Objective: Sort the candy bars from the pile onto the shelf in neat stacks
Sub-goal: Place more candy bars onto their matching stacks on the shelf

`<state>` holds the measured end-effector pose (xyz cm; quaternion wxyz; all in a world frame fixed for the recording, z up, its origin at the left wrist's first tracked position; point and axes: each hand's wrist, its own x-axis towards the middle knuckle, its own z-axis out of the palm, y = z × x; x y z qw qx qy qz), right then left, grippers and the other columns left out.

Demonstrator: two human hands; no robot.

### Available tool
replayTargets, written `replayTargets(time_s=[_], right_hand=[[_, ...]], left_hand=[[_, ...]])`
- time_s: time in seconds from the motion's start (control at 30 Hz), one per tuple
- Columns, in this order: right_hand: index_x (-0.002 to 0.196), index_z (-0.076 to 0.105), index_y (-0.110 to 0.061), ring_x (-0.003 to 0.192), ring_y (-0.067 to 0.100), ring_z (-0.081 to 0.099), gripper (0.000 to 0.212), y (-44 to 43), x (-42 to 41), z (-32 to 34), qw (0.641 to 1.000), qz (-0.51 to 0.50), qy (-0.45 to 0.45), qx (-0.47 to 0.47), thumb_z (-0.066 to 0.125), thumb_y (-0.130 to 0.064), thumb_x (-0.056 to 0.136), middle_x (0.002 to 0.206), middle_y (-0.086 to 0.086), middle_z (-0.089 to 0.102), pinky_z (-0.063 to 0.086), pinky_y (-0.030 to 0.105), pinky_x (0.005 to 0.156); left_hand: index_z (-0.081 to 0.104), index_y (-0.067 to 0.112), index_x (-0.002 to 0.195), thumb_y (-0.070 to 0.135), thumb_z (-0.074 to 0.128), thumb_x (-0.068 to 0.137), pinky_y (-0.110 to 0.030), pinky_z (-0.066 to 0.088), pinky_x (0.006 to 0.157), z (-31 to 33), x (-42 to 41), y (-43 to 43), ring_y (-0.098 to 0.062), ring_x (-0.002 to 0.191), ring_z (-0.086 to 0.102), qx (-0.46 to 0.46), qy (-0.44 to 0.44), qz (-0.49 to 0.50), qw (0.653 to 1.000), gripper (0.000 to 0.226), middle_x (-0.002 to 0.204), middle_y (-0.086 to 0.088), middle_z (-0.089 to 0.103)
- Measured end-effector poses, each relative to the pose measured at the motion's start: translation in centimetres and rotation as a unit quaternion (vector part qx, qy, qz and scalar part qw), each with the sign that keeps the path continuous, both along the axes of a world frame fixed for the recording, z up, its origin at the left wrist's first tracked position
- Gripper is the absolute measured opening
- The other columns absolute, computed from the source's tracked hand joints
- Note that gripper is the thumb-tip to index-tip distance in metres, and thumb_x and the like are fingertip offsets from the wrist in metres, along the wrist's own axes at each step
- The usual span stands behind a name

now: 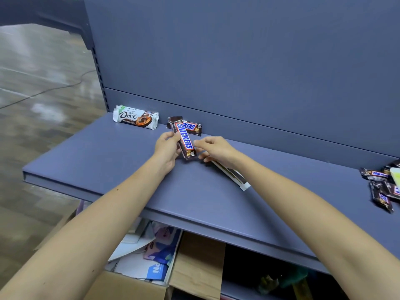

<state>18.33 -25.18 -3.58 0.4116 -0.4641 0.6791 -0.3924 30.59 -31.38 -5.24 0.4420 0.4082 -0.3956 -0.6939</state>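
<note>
Head view: blue shelf [108,152] with a blue back panel [238,61] behind it.

Left hand [166,148]: fingers and thumb curled round a Snickers bar [185,140], gripping its left edge. The bar is label up, long axis running near to far, with its far end over a second Snickers bar [192,127]. That one lies flat against the back panel, turned crosswise.

Right hand [216,149]: just right of the held bar, thumb and forefinger extended toward its right edge; cannot tell whether they touch it. The lower fingers are curled. A white-wrapped bar [232,176] sticks out from under this hand toward the near right. Cannot tell whether the hand grips it or it lies on the shelf beneath.

Dove bar [135,118]: far left of the shelf, against the back panel, label facing forward, apart from both Snickers bars.

Pile of candy bars [383,187]: far right edge of the shelf, dark wrappers lying loose at mixed angles, partly cut off by the frame. Well apart from both hands.

Below the shelf: cardboard box [134,286] holding loose papers [140,256].

Left of the shelf: glossy floor [32,83] with a dark cable [54,88] running across it.
</note>
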Motion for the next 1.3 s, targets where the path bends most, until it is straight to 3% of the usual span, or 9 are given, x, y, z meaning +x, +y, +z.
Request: replayTargets(time_s=[0.1,0.27,0.47,0.53,0.6,0.67,0.83,1.07,1.3], right_hand=[[0.084,0.058,-0.017,0.061,0.010,0.054,0.009,-0.6,0.3,0.2,1.000,0.001,-0.004,0.000,0.058,-0.023,0.090,0.088,0.002,0.062,0.043,0.015,0.051],[0.101,0.055,-0.013,0.051,0.006,0.055,0.012,-1.8,1.3,-0.3,1.000,-0.010,-0.007,0.000,0.058,-0.019,0.090,0.086,0.000,0.060,0.043,0.013,0.045],[0.088,0.057,-0.010,0.035,0.001,0.050,0.003,-3.1,1.4,-0.5,0.994,-0.091,0.060,-0.025,0.056,-0.009,0.091,0.060,0.002,0.055,0.042,0.015,0.041],[0.084,0.057,-0.012,0.029,-0.001,0.048,0.007,-3.5,0.7,-0.4,0.986,-0.127,0.103,-0.029,0.055,-0.010,0.091,0.058,0.001,0.055,0.043,0.019,0.043],[0.090,0.060,-0.009,0.028,-0.002,0.048,0.006,-4.0,-0.1,-0.5,0.980,-0.142,0.133,-0.037,0.054,-0.008,0.091,0.059,0.002,0.055,0.045,0.015,0.040],[0.096,0.062,-0.005,0.029,-0.004,0.049,0.010,-4.6,-0.9,-0.6,0.973,-0.148,0.173,-0.035,0.053,-0.007,0.092,0.065,0.005,0.057,0.044,0.009,0.038],[0.099,0.063,-0.003,0.037,0.002,0.054,0.014,-6.0,-1.8,-1.2,0.964,-0.157,0.212,-0.014,0.055,-0.011,0.092,0.077,0.010,0.061,0.043,0.007,0.041],[0.059,0.050,-0.014,0.030,-0.007,0.049,0.031,-8.4,-1.9,-2.8,0.951,-0.224,0.212,-0.021,0.060,-0.011,0.088,0.059,0.003,0.058,0.043,0.006,0.050],[0.056,0.044,-0.017,0.052,0.007,0.059,0.033,-9.1,-0.9,-2.8,0.941,-0.248,0.229,-0.032,0.059,-0.012,0.085,0.058,0.004,0.058,0.049,0.024,0.066]], left_hand=[[0.046,0.017,0.081,0.009,0.044,0.097,-0.019,0.043,0.060,-0.1,0.6,-0.6,-0.011,0.069,0.052,0.021,0.024,0.016,0.999,0.018,0.080,-0.003,0.055],[0.047,0.011,0.080,0.007,0.039,0.099,-0.031,0.046,0.093,0.0,1.4,-1.3,-0.009,0.076,0.055,0.061,0.069,0.021,0.996,0.021,0.082,-0.005,0.054],[0.050,0.014,0.077,0.011,0.044,0.096,-0.020,0.049,0.076,-0.2,2.8,-2.6,-0.009,0.074,0.057,-0.010,-0.082,-0.027,0.996,0.020,0.085,-0.005,0.058],[0.055,0.011,0.094,0.010,0.046,0.094,-0.021,0.048,0.077,-0.6,3.4,-3.2,-0.015,0.077,0.058,-0.056,-0.166,-0.048,0.983,0.010,0.091,-0.006,0.059],[0.049,0.010,0.121,0.015,0.048,0.092,-0.027,0.046,0.082,-1.4,4.2,-3.9,-0.022,0.094,0.058,-0.185,-0.337,-0.079,0.920,0.029,0.100,-0.006,0.062],[0.046,0.012,0.129,0.022,0.050,0.092,-0.032,0.040,0.095,-2.3,4.9,-4.4,-0.024,0.116,0.051,-0.344,-0.461,-0.109,0.810,0.039,0.122,-0.008,0.058],[0.049,0.017,0.129,0.036,0.046,0.095,-0.035,0.034,0.105,-3.3,6.2,-5.7,-0.024,0.128,0.040,-0.446,-0.514,-0.193,0.707,0.039,0.134,-0.004,0.050],[0.060,0.009,0.112,0.027,0.045,0.096,-0.031,0.035,0.097,-4.1,6.2,-5.8,-0.025,0.115,0.046,-0.468,-0.492,-0.144,0.720,0.029,0.120,-0.006,0.058],[0.059,0.009,0.111,0.029,0.045,0.095,-0.034,0.037,0.098,-4.2,6.1,-6.1,-0.025,0.114,0.047,-0.466,-0.486,-0.141,0.726,0.029,0.118,-0.007,0.060]])
